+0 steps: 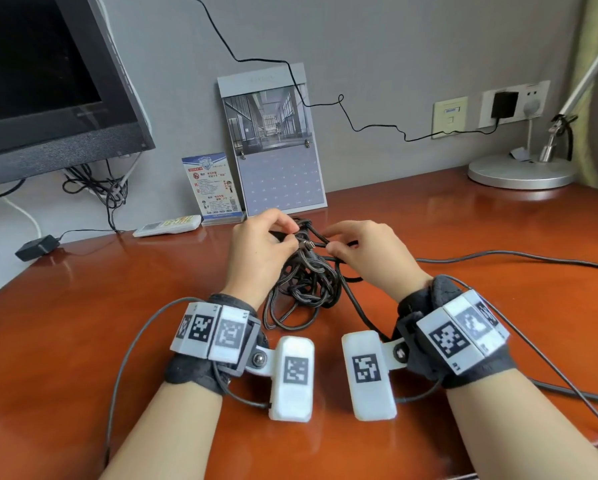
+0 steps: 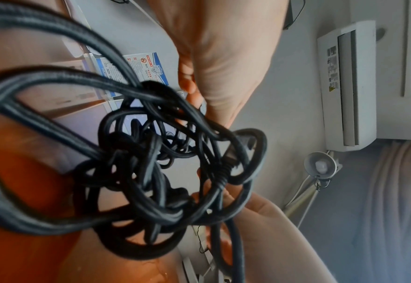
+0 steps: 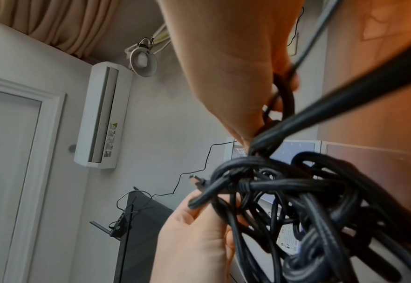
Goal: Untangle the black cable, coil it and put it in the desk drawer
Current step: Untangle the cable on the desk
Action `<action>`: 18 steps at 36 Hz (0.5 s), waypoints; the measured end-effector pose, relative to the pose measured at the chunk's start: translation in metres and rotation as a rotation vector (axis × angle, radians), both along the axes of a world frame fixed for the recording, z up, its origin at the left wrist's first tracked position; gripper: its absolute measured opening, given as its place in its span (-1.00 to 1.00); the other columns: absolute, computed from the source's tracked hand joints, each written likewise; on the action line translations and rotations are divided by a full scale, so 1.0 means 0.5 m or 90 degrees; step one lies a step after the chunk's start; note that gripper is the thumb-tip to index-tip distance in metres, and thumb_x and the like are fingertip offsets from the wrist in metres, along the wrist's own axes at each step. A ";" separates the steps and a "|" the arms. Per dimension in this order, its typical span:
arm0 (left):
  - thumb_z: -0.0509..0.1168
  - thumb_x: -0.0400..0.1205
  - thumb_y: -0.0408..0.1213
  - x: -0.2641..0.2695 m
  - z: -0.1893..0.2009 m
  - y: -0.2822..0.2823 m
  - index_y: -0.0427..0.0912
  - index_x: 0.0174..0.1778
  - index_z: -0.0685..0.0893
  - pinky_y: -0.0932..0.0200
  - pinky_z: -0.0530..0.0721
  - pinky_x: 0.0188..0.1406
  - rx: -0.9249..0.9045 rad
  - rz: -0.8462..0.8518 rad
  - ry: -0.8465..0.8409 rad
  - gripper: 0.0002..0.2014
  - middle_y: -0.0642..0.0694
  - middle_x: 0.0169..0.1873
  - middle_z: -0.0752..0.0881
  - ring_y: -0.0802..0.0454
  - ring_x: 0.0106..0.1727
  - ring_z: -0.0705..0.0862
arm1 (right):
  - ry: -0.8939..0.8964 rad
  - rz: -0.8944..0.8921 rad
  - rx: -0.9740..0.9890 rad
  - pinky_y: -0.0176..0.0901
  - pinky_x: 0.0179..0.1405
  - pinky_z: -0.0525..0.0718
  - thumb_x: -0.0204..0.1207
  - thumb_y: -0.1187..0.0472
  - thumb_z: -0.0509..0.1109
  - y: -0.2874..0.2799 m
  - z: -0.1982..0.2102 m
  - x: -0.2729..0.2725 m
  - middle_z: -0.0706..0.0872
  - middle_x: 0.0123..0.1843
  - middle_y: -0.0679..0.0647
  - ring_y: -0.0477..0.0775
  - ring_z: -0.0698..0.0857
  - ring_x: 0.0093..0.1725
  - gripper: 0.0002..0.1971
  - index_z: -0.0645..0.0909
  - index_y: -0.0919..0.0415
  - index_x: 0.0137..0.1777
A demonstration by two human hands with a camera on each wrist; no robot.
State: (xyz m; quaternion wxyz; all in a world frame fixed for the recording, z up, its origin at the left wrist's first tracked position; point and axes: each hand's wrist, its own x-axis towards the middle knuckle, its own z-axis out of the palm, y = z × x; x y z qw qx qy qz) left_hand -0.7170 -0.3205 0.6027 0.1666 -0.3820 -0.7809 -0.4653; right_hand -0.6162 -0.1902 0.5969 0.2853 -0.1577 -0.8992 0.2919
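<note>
The black cable [image 1: 304, 282] is a tangled bundle of loops, lifted partly off the brown desk [image 1: 83, 323] at its centre. My left hand [image 1: 290, 233] grips strands at the bundle's upper left. My right hand [image 1: 332, 245] pinches a loop at the upper right. A small metal plug [image 1: 310, 244] sticks out between the two hands. The left wrist view has the tangle [image 2: 163, 162] close up, with my left hand [image 2: 192, 95] above it. In the right wrist view my right hand's fingers [image 3: 294, 82] pinch a strand of the cable [image 3: 284, 191]. No drawer is in view.
A monitor [image 1: 48, 81] stands at the back left, with a power adapter [image 1: 36, 247] and a white remote [image 1: 167, 225] below it. A calendar [image 1: 276, 147] and a card [image 1: 214, 185] lean on the wall. A lamp base [image 1: 519, 171] sits at the back right. Grey cords [image 1: 532, 258] cross the desk.
</note>
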 end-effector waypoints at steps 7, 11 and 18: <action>0.44 0.46 -0.48 0.000 0.002 0.000 -0.06 -0.10 0.59 0.43 0.57 -0.28 0.020 0.011 0.011 -0.74 0.02 -0.09 0.71 0.07 -0.44 0.67 | 0.134 -0.062 0.098 0.12 0.09 0.55 0.51 0.30 0.40 -0.005 -0.006 -0.013 0.67 -0.10 0.06 0.16 0.62 0.02 -0.84 0.80 0.14 -0.02; 0.46 0.46 -0.47 -0.002 0.000 0.001 -0.09 -0.06 0.48 0.52 0.52 -0.41 0.035 0.033 -0.006 -0.68 0.17 -0.19 0.60 0.21 -0.47 0.62 | 0.138 -0.095 0.160 -0.13 -0.03 0.27 0.53 0.28 0.34 -0.006 -0.009 -0.012 0.65 -0.13 0.03 0.14 0.53 0.02 -0.82 0.79 0.13 -0.04; 0.44 0.50 -0.48 -0.009 -0.008 0.013 -0.12 -0.18 0.56 0.52 0.51 -0.40 0.009 0.043 -0.023 -0.79 0.03 -0.33 0.62 0.07 -0.38 0.63 | 0.150 -0.128 0.164 -0.09 -0.11 0.23 0.38 0.24 0.19 -0.020 -0.006 -0.017 0.64 -0.21 0.03 0.16 0.51 -0.07 -0.73 0.75 0.24 -0.24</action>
